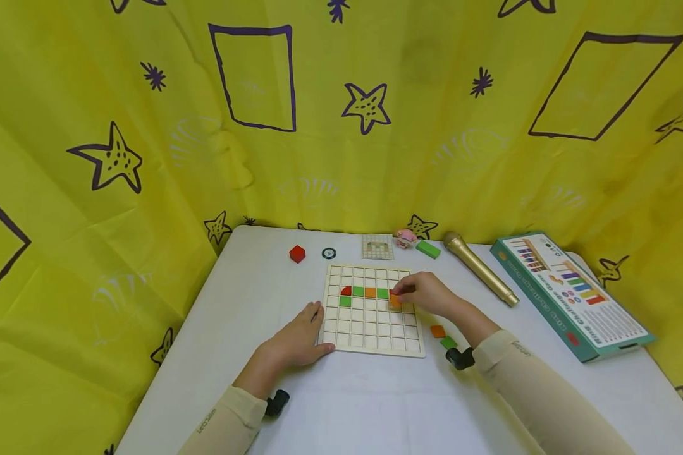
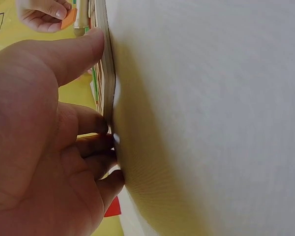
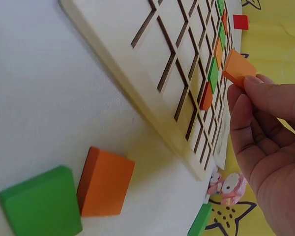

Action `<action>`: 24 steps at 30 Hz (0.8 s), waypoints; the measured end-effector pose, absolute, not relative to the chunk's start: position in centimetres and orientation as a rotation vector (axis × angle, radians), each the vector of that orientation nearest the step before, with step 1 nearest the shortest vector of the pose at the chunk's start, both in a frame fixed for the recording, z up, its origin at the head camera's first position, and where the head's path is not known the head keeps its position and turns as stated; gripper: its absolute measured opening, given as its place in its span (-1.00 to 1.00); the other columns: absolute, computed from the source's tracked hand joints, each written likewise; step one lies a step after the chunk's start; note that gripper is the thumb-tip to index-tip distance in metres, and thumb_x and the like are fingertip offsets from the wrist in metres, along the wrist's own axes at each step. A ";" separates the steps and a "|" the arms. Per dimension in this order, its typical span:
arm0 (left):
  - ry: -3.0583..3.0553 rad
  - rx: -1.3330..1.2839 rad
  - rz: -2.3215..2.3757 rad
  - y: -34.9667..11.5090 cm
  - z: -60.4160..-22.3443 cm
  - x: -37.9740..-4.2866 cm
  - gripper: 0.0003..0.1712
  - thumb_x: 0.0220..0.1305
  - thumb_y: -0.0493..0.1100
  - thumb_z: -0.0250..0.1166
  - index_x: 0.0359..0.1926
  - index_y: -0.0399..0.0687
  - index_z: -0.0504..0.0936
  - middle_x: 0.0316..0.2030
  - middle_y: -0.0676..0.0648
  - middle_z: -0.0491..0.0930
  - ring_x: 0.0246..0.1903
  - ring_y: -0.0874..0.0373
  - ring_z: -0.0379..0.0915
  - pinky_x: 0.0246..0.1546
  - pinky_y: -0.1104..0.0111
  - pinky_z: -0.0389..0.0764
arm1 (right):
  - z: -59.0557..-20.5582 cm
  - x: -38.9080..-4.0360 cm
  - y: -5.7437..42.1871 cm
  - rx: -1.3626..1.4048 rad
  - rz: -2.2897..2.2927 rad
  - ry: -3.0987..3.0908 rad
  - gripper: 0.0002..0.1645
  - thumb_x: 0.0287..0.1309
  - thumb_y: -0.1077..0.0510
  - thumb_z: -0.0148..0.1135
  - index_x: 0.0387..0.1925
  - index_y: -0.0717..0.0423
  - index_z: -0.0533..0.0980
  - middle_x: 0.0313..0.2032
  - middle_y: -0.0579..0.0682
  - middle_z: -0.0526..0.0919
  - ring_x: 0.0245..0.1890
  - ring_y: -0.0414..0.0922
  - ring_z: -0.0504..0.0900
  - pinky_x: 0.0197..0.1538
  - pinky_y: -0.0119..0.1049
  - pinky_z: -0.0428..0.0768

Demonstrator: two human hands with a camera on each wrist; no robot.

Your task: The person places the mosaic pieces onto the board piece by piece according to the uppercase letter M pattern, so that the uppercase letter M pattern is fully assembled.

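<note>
Right hand [image 3: 273, 132]: I pinch the orange square tile [image 3: 239, 67] by thumb and fingers, above the wooden grid board [image 1: 370, 341];
Tile handling: likely light, stiff, smooth; best held by opposite edges;
Left hand [image 1: 297, 338]: thumb spread from fingers, touching the board's rim

Mid-frame in the head view, we see a smooth, matt wooden grid board [image 1: 370, 332]; upper right in the right wrist view, a smooth orange tile [image 3: 239, 66]. Right of the head view's centre, a microphone [image 1: 482, 270] looks metallic, below creased yellow cloth [image 1: 341, 158].
</note>
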State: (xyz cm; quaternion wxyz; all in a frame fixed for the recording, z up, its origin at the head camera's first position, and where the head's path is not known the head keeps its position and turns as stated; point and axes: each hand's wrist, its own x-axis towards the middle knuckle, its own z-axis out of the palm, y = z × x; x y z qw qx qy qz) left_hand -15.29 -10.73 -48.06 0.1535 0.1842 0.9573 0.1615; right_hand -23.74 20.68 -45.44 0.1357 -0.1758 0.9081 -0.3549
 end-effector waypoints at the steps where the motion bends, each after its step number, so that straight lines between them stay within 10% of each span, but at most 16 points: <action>1: 2.746 0.530 0.464 -10.7 -48.1 -15.3 0.06 0.34 0.21 0.29 0.55 -0.33 0.03 0.55 -0.26 -0.05 0.53 -0.14 -0.12 0.45 0.09 0.14 | -45.4 -23.8 20.5 -0.523 -1.031 2.627 -0.88 0.24 0.30 0.35 -0.20 0.12 0.72 -0.21 -0.07 0.73 -0.16 -0.09 0.60 0.03 -0.10 0.62; 24: 2.748 0.505 0.439 -10.8 -48.6 -15.6 0.10 0.31 0.28 0.28 0.56 -0.27 0.02 0.56 -0.24 -0.05 0.53 -0.12 -0.13 0.44 0.08 0.15 | -45.4 -23.9 15.6 -0.620 -1.062 2.539 -0.91 0.23 0.30 0.37 -0.25 0.09 0.70 -0.27 -0.10 0.71 -0.21 -0.14 0.58 -0.04 -0.20 0.61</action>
